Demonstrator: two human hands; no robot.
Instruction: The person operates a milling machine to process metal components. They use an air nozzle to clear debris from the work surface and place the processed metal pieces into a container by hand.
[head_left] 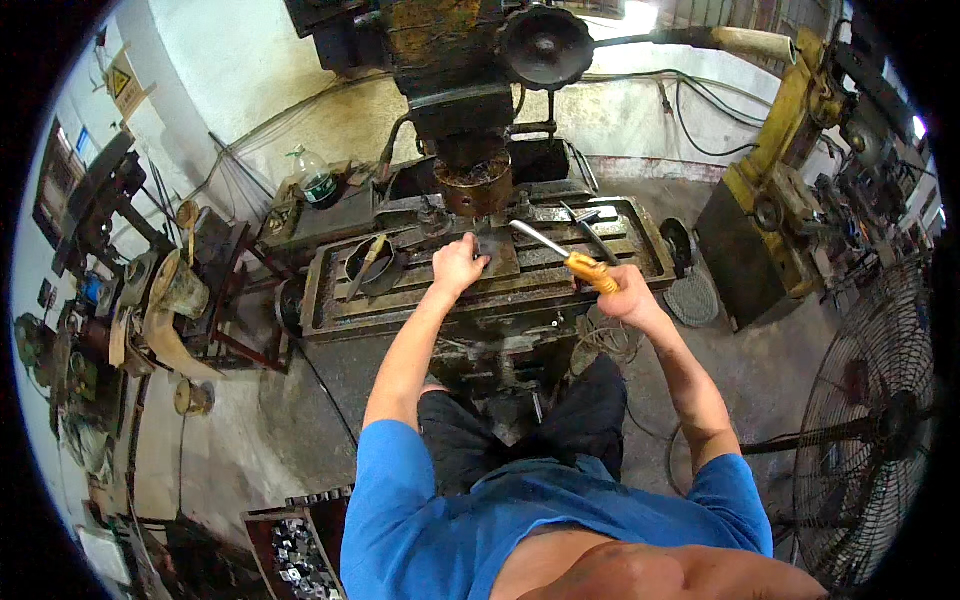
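Note:
My right hand (625, 297) is wrapped round the yellow handle of an air blow gun (583, 266). Its long silver nozzle points up and left, toward the spot under the spindle. With fingers curled, my left hand (459, 264) is at the near-left edge of a flat metal block (497, 252) on the machine table. Whatever its fingertips pinch is hidden. Just behind both hands hangs the milling machine's round spindle head (473, 188). Dark metal bars (592, 233) lie on the slotted table (345, 317), right of the nozzle.
A round pan with a brush (372, 265) sits on the table's left part. Beyond it stands a clear green-labelled bottle (313, 178). A large fan (880, 420) is close on my right. At lower left is a box of small metal parts (300, 555).

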